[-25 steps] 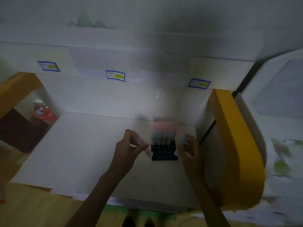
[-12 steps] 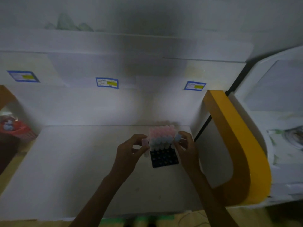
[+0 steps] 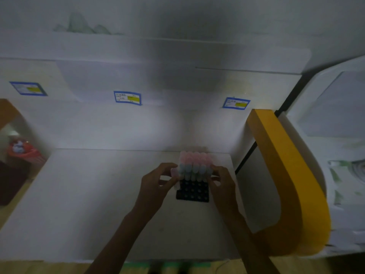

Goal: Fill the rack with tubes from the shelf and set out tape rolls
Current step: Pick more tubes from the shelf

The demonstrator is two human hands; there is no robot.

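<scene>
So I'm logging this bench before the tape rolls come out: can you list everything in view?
rack: one, black, right of centre on the white worktop, near rows empty
tubes in rack: pink-capped rows behind, blue-capped row in front; count unclear
loose tube: one, pink cap, at the rack's left edge
labels: three, blue-bordered with yellow, on the shelf front
side panel: one, yellow-edged, right of the worktop
bin: one, red, far left
left hand: pinches the loose tube
right hand: at the rack's right edge, fingers curled; what it holds is unclear

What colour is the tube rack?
Black, seen in the head view: rack.
</scene>
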